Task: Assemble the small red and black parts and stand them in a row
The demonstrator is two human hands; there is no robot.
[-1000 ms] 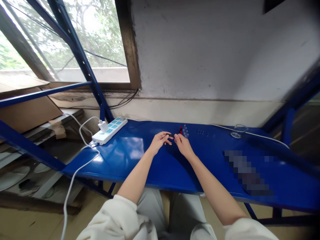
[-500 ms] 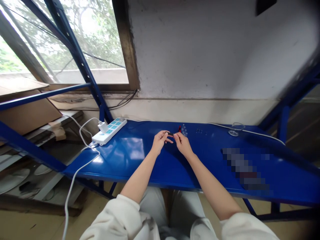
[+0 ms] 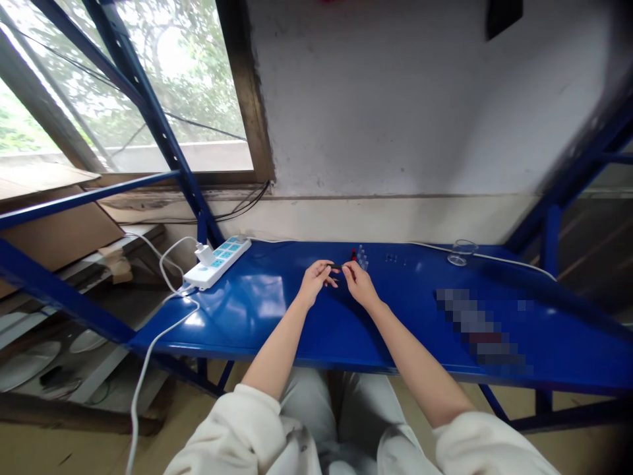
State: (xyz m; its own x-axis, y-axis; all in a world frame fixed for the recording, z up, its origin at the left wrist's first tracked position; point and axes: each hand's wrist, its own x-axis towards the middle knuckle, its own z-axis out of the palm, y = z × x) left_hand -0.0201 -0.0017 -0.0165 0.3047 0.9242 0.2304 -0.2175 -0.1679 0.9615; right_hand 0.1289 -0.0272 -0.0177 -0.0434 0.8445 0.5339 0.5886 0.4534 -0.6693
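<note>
Head view: a slim black piece [image 3: 336, 267] ran sideways above the desk [image 3: 326, 336] — left hand [image 3: 311, 282] half open, pinching one end; right hand [image 3: 360, 284], more closed, pinching the other, equally near.

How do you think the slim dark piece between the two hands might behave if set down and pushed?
The slim dark piece is probably stiff, since it spans from the left hand to the right hand without visible sag. It is likely light, being so small. It might roll, being slim, though whether it is round is unclear.
</note>
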